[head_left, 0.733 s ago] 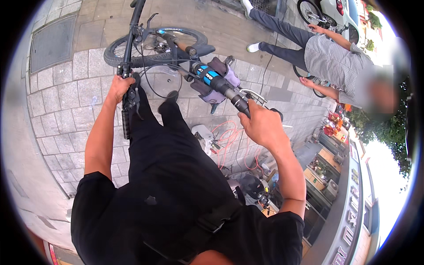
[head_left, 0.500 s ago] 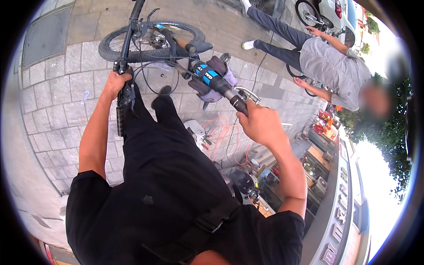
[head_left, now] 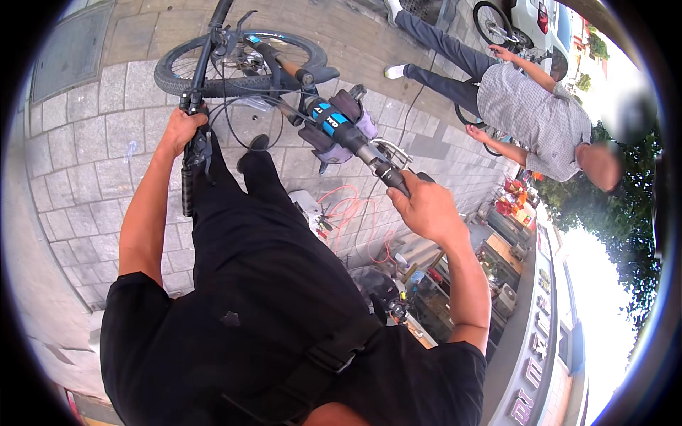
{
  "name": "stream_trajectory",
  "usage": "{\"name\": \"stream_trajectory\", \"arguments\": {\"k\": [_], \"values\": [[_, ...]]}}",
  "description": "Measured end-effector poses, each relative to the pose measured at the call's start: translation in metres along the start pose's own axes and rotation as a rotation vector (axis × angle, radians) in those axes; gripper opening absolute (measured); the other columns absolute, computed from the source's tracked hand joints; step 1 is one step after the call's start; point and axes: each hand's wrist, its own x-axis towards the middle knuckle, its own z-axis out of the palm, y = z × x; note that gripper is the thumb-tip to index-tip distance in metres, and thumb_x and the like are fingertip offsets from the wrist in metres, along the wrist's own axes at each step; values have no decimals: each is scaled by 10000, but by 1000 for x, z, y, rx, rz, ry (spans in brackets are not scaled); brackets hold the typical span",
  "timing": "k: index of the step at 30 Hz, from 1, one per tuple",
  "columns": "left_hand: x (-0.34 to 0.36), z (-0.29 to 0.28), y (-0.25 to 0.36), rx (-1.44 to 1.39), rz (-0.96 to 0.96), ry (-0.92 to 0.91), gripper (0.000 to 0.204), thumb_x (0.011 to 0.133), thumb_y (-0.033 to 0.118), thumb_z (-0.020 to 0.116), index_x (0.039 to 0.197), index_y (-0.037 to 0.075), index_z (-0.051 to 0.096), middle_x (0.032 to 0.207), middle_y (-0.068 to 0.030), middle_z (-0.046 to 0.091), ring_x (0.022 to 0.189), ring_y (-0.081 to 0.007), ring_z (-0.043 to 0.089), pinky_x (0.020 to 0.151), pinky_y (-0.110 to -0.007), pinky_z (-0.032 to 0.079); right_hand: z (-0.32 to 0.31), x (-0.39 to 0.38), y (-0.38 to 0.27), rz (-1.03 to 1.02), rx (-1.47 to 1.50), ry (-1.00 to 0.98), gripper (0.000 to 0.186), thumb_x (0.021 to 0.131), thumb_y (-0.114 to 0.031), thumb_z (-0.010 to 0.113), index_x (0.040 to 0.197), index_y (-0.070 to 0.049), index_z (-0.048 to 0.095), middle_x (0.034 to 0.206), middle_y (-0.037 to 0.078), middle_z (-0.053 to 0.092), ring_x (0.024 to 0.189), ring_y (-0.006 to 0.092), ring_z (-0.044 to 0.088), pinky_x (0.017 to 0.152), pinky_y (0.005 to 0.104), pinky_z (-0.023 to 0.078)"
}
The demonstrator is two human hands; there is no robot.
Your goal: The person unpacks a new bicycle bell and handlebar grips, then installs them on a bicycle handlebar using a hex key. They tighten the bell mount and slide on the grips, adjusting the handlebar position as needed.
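Bicycle (head_left: 273,74), upper left-centre of frame. Left hand (head_left: 183,132): fingers wrapped around handlebar (head_left: 201,71), left-centre. Right hand (head_left: 428,207): fingers curled over blue-and-black tube's (head_left: 330,119) dark end; spaced holds, presumably for balance.

The handlebar (head_left: 202,67) lies at left, the left hand's fingers (head_left: 195,119) around its near grip; beyond it is a wheel (head_left: 174,78). To their right a tube (head_left: 328,119) slants out to the right hand's fingers (head_left: 414,188), which wrap its end. A hose (head_left: 347,206) lies on the paving (head_left: 78,192), right of the person's legs (head_left: 270,192). Farther right stands a co-worker (head_left: 533,106), seemingly before another bicycle (head_left: 506,33), with a car (head_left: 526,14) behind. A cover plate (head_left: 71,53) sits far left.
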Motion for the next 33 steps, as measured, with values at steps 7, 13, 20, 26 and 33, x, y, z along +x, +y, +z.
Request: {"name": "stream_trajectory", "arguments": {"k": [7,13,20,26,33], "values": [[18,-2,-22,373,167,83,171,894,193,731,965,53,664,828,-16,640,758,-120,577,705,-323,484,21,2,8,82,192,27,463,1022,-416,608,1325,-67,628,831,220,727,856,444,716,798,534,534],[27,-9,-28,563,81,-91,388,942,403,727,898,27,642,759,-46,618,707,-180,582,681,-380,490,36,-1,20,93,291,75,494,1021,-429,600,1374,-84,621,864,215,739,887,449,718,819,520,536],[-2,-22,15,886,93,-100,525,976,458,678,1015,-65,683,868,-196,697,819,-269,670,779,-425,528,43,-19,32,107,346,108,487,1018,-423,598,1362,-80,623,881,226,740,888,454,713,813,521,534],[-21,-18,-4,824,314,126,395,975,331,680,1098,-44,695,1003,-221,730,913,-333,704,831,-446,542,52,-24,45,46,332,192,458,1012,-402,636,1348,-91,648,807,211,716,829,446,714,758,509,533],[-133,132,110,727,983,-24,366,851,212,847,1164,74,716,1168,-112,690,1133,-317,645,991,-407,510,52,-31,44,112,359,143,492,1009,-417,619,1365,-78,631,879,231,736,888,453,716,813,523,537]]}}
